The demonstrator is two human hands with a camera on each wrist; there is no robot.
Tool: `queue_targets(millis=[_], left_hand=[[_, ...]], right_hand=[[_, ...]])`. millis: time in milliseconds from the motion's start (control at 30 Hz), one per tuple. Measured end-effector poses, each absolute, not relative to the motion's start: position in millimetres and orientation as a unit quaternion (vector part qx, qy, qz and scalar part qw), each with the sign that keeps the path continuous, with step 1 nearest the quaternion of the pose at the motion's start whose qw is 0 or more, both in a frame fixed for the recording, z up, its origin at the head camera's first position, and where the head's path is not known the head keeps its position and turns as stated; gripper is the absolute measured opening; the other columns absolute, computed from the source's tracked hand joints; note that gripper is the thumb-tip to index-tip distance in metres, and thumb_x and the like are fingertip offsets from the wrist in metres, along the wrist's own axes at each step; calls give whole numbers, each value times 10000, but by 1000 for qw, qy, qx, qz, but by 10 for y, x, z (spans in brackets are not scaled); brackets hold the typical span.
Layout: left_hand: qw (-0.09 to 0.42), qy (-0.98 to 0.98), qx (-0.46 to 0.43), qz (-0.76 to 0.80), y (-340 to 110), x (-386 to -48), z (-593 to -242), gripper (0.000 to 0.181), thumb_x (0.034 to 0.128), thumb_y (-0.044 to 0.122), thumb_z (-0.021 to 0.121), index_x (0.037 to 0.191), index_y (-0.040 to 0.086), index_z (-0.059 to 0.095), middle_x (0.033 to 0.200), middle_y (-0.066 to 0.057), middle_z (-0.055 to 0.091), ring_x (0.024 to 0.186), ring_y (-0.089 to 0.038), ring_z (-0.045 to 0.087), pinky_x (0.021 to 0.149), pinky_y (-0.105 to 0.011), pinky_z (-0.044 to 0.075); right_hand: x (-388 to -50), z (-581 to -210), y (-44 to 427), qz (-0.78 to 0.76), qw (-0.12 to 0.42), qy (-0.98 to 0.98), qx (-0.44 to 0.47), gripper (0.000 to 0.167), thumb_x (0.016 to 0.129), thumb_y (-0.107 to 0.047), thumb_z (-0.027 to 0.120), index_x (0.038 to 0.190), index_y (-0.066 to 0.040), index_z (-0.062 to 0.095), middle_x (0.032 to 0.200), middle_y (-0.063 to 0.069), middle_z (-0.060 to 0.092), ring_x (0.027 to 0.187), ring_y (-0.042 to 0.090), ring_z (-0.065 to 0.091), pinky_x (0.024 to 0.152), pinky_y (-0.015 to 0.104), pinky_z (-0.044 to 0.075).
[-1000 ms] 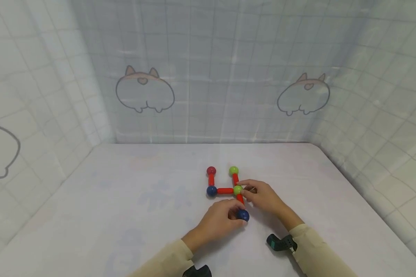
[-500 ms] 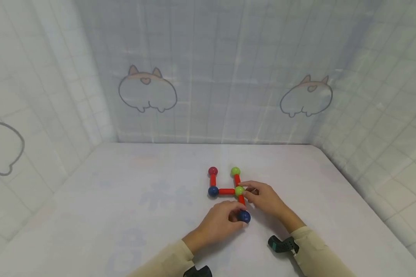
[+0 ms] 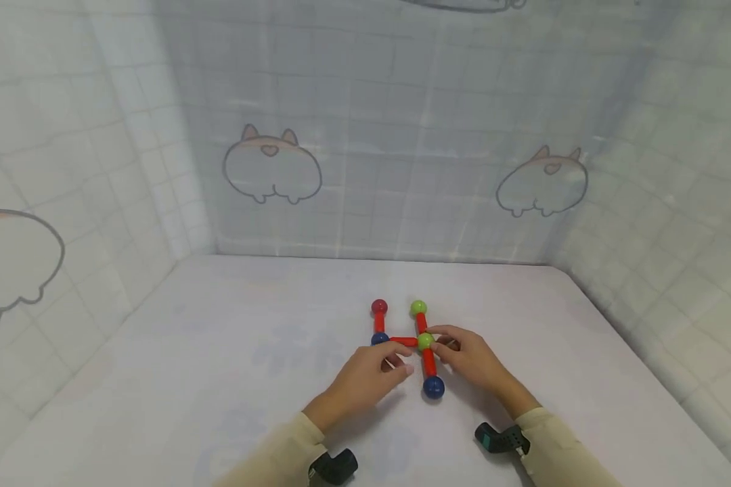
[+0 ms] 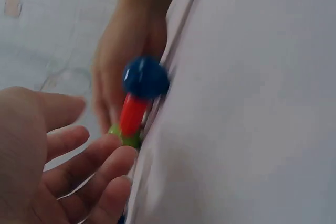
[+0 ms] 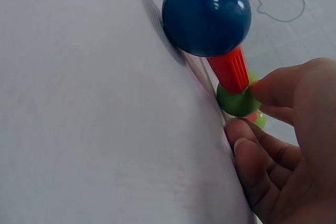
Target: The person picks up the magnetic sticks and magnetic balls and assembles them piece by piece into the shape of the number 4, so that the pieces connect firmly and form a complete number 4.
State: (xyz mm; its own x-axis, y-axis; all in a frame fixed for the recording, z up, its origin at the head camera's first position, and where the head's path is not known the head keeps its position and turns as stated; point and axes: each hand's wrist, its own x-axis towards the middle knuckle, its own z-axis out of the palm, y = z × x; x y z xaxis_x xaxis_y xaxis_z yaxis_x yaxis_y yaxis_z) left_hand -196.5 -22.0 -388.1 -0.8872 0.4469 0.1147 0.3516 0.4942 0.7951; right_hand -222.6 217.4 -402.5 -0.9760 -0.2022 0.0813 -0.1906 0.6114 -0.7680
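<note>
A flat figure of red rods and coloured balls lies on the table. At its middle, my right hand (image 3: 472,360) pinches a green ball (image 3: 425,341) between thumb and fingers; the right wrist view shows this grip closely. From that ball a red rod (image 3: 429,364) runs toward me to a blue ball (image 5: 207,14), which nothing holds. My left hand (image 3: 365,380) hovers left of that rod, fingers loosely bent around air. Its fingertips partly cover another blue ball (image 3: 380,337) and the crossing red rod (image 3: 404,341). Beyond are a dark red ball (image 3: 380,307) and a second green ball (image 3: 418,308).
The white table (image 3: 176,379) spreads to both sides. Cloth walls with a grid pattern (image 3: 390,203) enclose it at the back and sides. Black wrist devices (image 3: 502,438) sit at both cuffs.
My left hand has let go of the near blue ball and moved left and away from me. The right hand keeps its pinch on the green ball. The head view has shifted slightly.
</note>
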Motion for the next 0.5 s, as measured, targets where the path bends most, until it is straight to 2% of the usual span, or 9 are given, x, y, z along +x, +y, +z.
queue_targets(millis=[133, 300, 500], left_hand=[[7, 878, 190, 440, -366, -2075, -3876, 237, 984, 320, 649, 1170, 186, 707, 925, 126, 644, 857, -117, 583, 741, -264, 530], [-36, 877, 165, 451, -577, -2200, -3869, 209, 1010, 293, 608, 1136, 158, 707, 915, 50, 680, 815, -128, 607, 733, -296, 540], [-79, 896, 136, 416, -838, -2341, -3835, 205, 1004, 274, 615, 1134, 153, 717, 912, 66, 689, 829, -124, 601, 779, -331, 540]], right_hand=[[-2208, -4039, 2226, -435, 12, 896, -91, 370, 970, -234, 667, 1335, -181, 636, 1009, 25, 671, 779, 166, 630, 654, 305, 548], [-2204, -4047, 2272, -452, 24, 890, -62, 330, 980, -224, 648, 1308, -186, 646, 933, 15, 660, 755, 188, 629, 651, 315, 550], [-2209, -4026, 2301, -469, 31, 881, -55, 293, 985, -207, 629, 1273, -162, 664, 901, 23, 668, 766, 205, 636, 657, 315, 552]])
